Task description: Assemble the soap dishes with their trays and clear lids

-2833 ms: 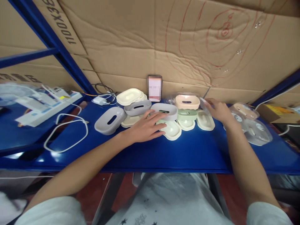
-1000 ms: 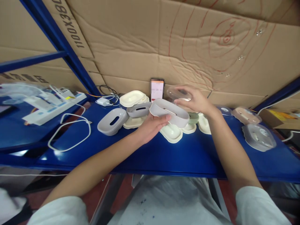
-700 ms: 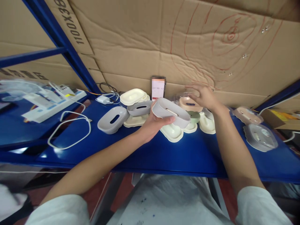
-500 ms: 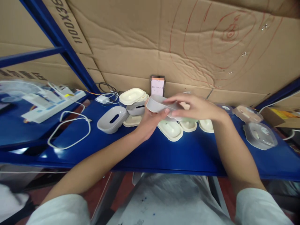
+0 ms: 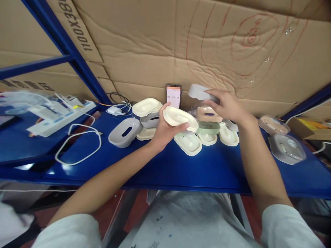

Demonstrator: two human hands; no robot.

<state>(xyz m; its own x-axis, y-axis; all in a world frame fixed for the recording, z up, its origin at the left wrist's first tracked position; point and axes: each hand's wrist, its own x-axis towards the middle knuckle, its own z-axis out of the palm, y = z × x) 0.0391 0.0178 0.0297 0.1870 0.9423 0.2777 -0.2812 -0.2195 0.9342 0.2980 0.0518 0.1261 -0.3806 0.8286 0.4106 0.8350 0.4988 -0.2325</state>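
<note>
Blue counter (image 5: 168, 172): stretching across the view, its glossy top catching light at the left.
Cardboard wall (image 5: 134, 51): standing behind the counter, showing creases, red pen rings and black printing.
Blue frame (image 5: 59, 44): slanting up on the left side.
Red floor (image 5: 97, 213): showing below the counter's front edge.
Left grip (image 5: 164, 132): closing on a cream tray (image 5: 179, 119), the thumb lying along its near edge.
Cream tray: tilting above the middle of the counter, in front of the phone (image 5: 173, 96).
Right grip (image 5: 227, 106): pinching a pale grey dish (image 5: 198, 92), which is blurring and hanging near the wall, right of the phone.
Phone: leaning on the wall, displaying a timer.
Middle row: a peach dish (image 5: 209, 113) sitting behind a green dish (image 5: 209, 127), with more trays (image 5: 190, 143) lying in front and to the right.
Left group: a grey dish (image 5: 125, 132) resting near stacked cream pieces (image 5: 146, 107).
Far left: a power strip (image 5: 62, 119) and a looping white cable (image 5: 77, 162) lying on the blue surface.
Far right: clear-covered boxes (image 5: 288, 148) sitting near a carton (image 5: 310, 129).
</note>
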